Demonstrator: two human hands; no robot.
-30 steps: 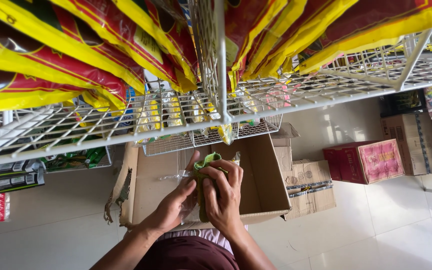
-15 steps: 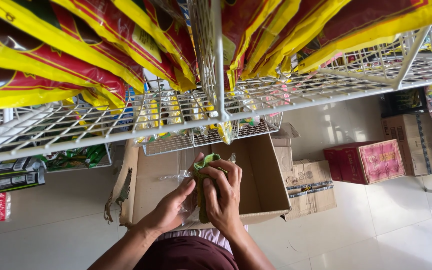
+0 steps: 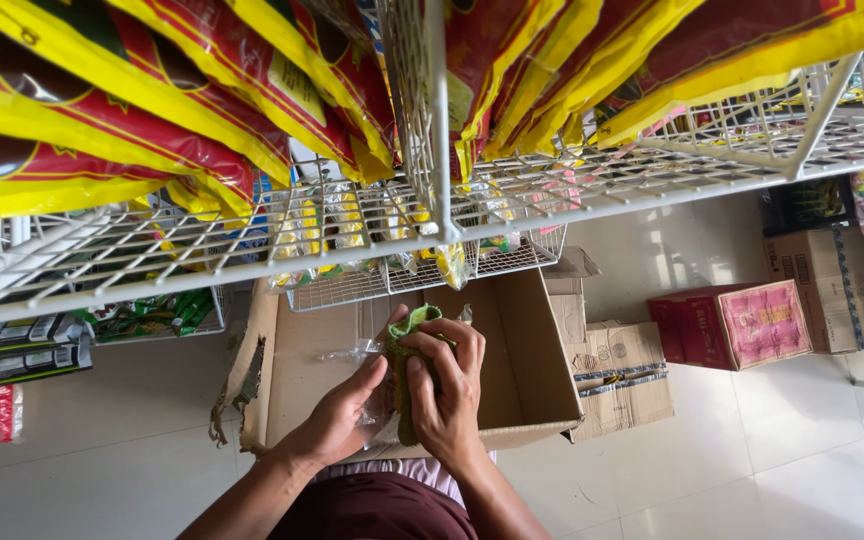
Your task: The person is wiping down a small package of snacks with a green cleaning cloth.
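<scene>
Both my hands meet over an open brown cardboard box on the floor. My right hand grips a small green packet from the right, fingers curled over its top. My left hand holds the same green packet from the left, along with a crinkled clear plastic wrapper that sticks out beside it. The lower part of the packet is hidden between my palms.
A white wire rack hangs just above my hands, loaded with red and yellow snack bags. A smaller taped carton, a red and pink box and brown cartons stand on the white tiled floor to the right.
My left hand has closed in from the lower left onto the green packet. My right hand has stayed on the packet.
</scene>
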